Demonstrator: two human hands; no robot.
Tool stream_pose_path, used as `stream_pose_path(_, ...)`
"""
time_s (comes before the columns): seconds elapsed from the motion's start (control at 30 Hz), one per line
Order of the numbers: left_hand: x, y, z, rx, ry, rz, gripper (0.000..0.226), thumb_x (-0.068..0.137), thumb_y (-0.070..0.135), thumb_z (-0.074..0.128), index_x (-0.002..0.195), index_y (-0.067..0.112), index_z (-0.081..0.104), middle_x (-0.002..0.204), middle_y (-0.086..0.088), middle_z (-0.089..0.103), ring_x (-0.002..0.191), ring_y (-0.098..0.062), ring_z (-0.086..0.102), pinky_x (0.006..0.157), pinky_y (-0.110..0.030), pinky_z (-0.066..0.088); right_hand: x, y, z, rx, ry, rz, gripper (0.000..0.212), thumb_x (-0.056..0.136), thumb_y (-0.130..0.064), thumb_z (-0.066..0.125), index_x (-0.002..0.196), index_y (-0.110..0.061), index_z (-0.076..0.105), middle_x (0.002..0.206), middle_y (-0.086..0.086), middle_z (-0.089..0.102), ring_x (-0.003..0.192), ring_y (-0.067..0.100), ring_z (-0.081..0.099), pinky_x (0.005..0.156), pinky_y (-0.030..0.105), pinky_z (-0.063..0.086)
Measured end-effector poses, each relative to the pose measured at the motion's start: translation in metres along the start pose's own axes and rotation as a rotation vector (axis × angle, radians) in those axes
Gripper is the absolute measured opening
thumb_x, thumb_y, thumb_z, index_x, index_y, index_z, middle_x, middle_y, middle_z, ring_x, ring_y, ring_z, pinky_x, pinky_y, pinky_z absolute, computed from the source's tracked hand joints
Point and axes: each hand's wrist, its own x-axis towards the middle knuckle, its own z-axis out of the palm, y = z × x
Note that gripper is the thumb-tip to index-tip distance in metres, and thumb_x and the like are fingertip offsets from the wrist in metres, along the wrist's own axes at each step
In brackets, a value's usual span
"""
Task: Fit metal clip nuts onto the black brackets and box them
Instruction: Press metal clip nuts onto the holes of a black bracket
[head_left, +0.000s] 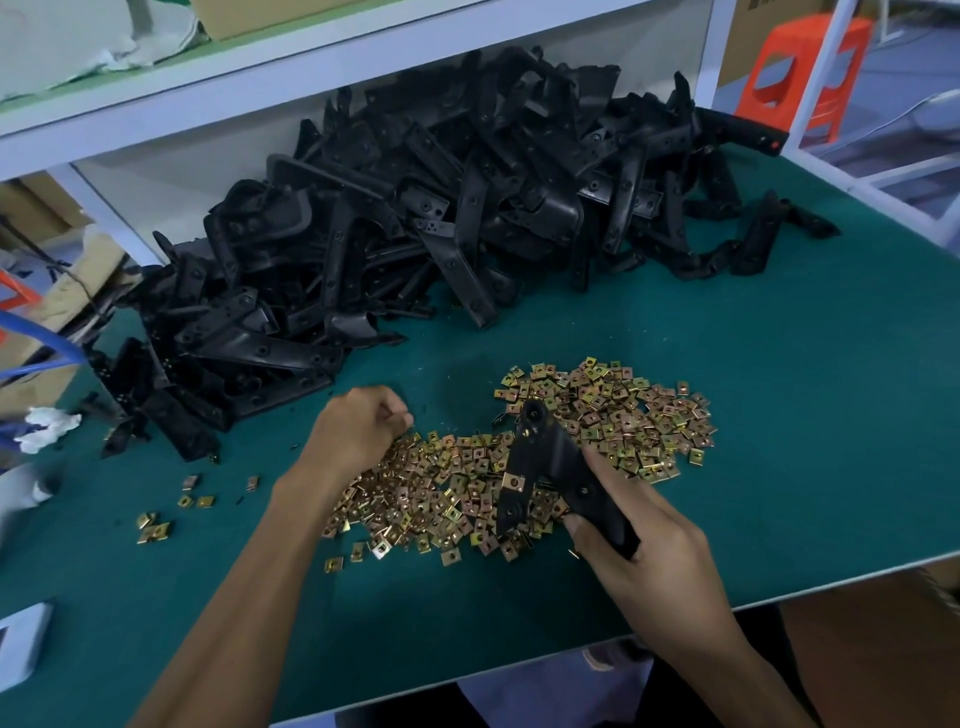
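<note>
While the right hand (639, 535) grips a black V-shaped bracket (550, 457) by one arm and holds it over the pile of clip nuts (623, 415), the left hand (358, 431) sits at the pile's left edge with its fingers curled under. Whether they already pinch a nut is hidden. One brass-coloured fitted nut (514, 482) sits on the bracket's free arm.

To do this step well, take a single nut, turn its open mouth towards the bracket's edge, and slide it on until its hole lines up with a bracket hole. Keep the bracket steady and clear of the loose nuts, which may tangle and come up in clumps.

A heap of brackets (415, 234) crowds the green mat (779, 467) close behind the left hand. Stray nuts (156, 530) lie apart at the left, near a white rag (47, 426). No box shows plainly.
</note>
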Motion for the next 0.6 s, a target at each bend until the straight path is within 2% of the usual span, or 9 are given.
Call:
stream_pose_path(0.17,-0.003,0.002,0.002,-0.025,-0.084,0.021,0.014,0.097,0.034,0.066,0.084,0.031,0.063,0.088,0.012,0.066,0.084,-0.003,0.06,0.064,-0.021,0.039,0.0,-0.003,0.0,0.0,0.011,-0.009,0.063,0.091,-0.04,0.069,0.139,-0.066,0.038,0.113,-0.019,0.061,0.1,0.003,0.058,0.077,0.032,0.052)
stream_pose_path(0.27,-0.005,0.003,0.003,-0.013,-0.1,0.014,0.015,0.098,0.036,0.064,0.086,0.027,0.062,0.089,0.008,0.064,0.083,-0.003,0.057,0.063,-0.022,0.038,-0.001,-0.004,0.0,0.007,0.016,-0.011,0.064,0.091,-0.038,0.071,0.139,-0.064,0.037,0.117,-0.015,0.063,0.103,0.006,0.06,0.081,0.037,0.053)
stream_pose_path(0.4,-0.011,0.009,0.0,-0.012,-0.051,0.023,0.017,0.102,0.035,0.056,0.088,0.026,0.055,0.086,0.003,0.064,0.078,-0.009,0.058,0.06,-0.026,0.038,-0.001,-0.005,-0.001,0.013,0.01,-0.007,0.065,0.091,-0.037,0.07,0.14,-0.063,0.036,0.116,-0.014,0.063,0.102,0.009,0.061,0.08,0.039,0.053)
stream_pose_path(0.53,-0.028,0.027,-0.006,-0.287,-0.017,0.141,0.007,0.104,0.034,0.052,0.098,0.036,0.05,0.074,0.005,0.057,0.055,-0.005,0.046,0.055,-0.028,0.038,-0.001,-0.005,0.0,0.002,0.022,-0.006,0.066,0.091,-0.039,0.069,0.14,-0.063,0.033,0.108,-0.016,0.061,0.093,0.007,0.06,0.074,0.037,0.052)
stream_pose_path(0.6,-0.04,0.041,-0.006,-0.423,-0.021,0.207,0.006,0.102,0.036,0.054,0.098,0.039,0.057,0.07,0.007,0.054,0.055,-0.005,0.044,0.054,-0.025,0.041,-0.001,-0.006,0.0,-0.009,0.027,0.007,0.066,0.091,-0.039,0.07,0.142,-0.061,0.036,0.107,-0.017,0.061,0.094,0.005,0.059,0.075,0.034,0.051)
